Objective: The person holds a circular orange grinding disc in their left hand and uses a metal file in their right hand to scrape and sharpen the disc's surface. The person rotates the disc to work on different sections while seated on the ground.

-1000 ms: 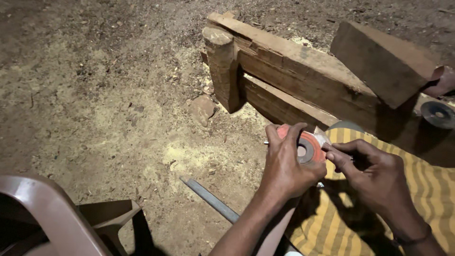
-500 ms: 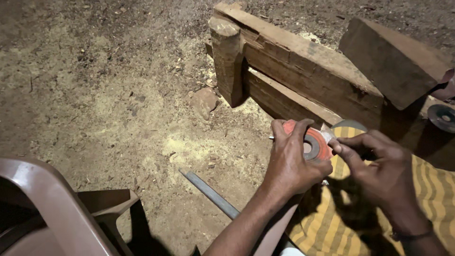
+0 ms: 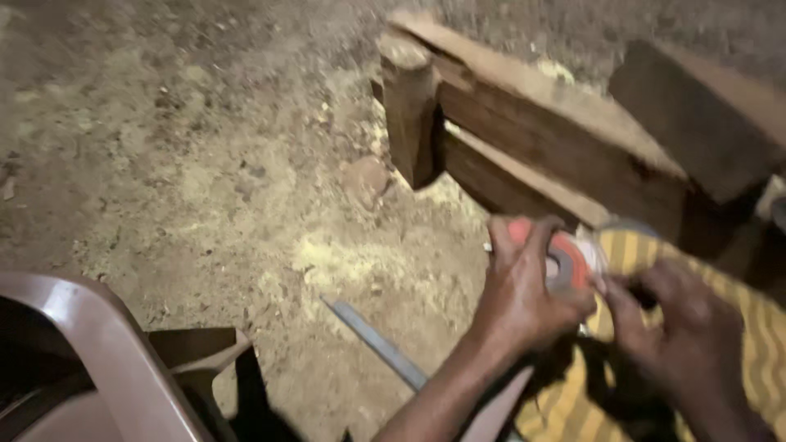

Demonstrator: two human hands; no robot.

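Just right of the wooden frame (image 3: 524,131), over a yellow striped cloth (image 3: 761,344), the left hand (image 3: 524,295) wraps the orange tape measure (image 3: 565,258); the right hand (image 3: 688,336) pinches its edge. Best kept steady, gripped firmly.

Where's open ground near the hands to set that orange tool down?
The widest bare patch is the dirt ground, bordered by the wooden frame, the metal blade and the plastic chair. It is crowded where the left hand grips the orange tool and the right hand touches it, over the striped cloth.
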